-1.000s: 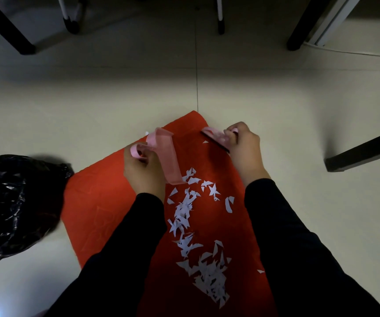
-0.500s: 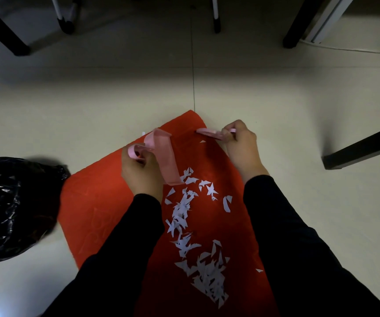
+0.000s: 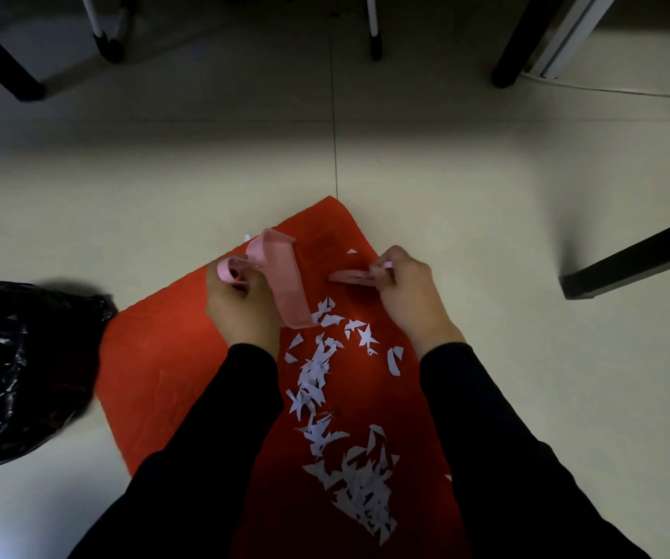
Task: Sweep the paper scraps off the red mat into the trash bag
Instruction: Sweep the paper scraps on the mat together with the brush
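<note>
The left grip (image 3: 244, 306) grasps a pink dustpan (image 3: 286, 280), the right grip (image 3: 410, 294) a pink brush (image 3: 351, 277), beyond paper scraps (image 3: 317, 371) on the red mat (image 3: 163, 357).

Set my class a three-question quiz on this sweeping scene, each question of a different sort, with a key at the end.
1. True or false: most paper scraps lie on the red mat.
2. The left hand grips which? A) a pink dustpan B) scissors C) a cup
3. Fill in: the right hand holds a pink brush; the black trash bag sits on the person's ____ side.
Key: 1 true; 2 A; 3 left.
</note>
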Available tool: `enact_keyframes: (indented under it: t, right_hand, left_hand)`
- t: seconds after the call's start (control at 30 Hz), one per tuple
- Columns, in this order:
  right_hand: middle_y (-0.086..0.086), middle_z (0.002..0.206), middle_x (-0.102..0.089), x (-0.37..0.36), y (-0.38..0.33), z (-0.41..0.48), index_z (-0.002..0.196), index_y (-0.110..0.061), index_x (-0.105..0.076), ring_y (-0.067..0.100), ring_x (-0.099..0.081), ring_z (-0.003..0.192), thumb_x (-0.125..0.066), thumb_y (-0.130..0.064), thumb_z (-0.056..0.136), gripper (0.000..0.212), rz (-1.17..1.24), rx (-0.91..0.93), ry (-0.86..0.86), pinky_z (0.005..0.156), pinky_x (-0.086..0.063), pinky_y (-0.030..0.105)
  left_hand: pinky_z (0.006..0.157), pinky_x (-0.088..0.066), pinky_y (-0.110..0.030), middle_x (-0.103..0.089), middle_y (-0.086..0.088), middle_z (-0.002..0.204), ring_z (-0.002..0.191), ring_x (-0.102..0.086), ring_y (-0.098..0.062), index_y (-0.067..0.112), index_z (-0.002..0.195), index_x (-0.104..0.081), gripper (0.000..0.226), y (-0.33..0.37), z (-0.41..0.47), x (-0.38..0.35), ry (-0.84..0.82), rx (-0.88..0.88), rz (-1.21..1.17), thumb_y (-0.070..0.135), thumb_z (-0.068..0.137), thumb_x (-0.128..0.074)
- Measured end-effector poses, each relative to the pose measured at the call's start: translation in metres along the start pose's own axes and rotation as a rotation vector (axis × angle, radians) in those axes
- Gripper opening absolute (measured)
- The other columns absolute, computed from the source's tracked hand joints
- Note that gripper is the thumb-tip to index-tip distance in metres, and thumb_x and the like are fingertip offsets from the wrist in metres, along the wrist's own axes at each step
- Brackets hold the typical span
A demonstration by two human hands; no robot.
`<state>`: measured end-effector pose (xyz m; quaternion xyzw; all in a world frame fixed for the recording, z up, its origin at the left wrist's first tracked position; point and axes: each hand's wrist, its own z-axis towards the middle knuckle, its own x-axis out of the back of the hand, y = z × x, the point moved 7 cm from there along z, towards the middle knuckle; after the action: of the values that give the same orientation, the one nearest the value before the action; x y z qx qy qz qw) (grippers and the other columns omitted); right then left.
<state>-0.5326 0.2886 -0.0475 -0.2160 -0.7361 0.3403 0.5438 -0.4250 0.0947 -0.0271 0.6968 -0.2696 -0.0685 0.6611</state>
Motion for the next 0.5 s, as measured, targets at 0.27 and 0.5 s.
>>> enact_keyframes:
  t: [0.27,0.5]
  right_hand:
    - [-0.014,0.088,-0.056,-0.020,-0.001,0.012,0.092,-0.008,-0.052,0.002,-0.046,0.067,-0.042,-0.008,0.098,0.012,0.113,0.023,-0.030,0.058,-0.034,0.007]
    - [-0.017,0.074,-0.051,-0.020,0.000,-0.004,0.096,-0.008,-0.055,0.006,-0.050,0.076,-0.045,-0.015,0.097,0.012,0.050,-0.014,-0.110,0.065,-0.038,0.021]
  left_hand:
    - [0.049,-0.037,-0.003,-0.048,0.010,0.068,0.056,-0.046,0.001,0.013,0.089,-0.050,0.010,-0.002,-0.004,-0.001,0.005,-0.010,0.022,0.008,0.095,-0.043]
    - [0.050,-0.037,-0.003,-0.049,0.011,0.071,0.062,-0.046,-0.002,0.016,0.089,-0.049,0.012,-0.004,-0.002,0.004,0.001,0.003,0.032,0.004,0.092,-0.045]
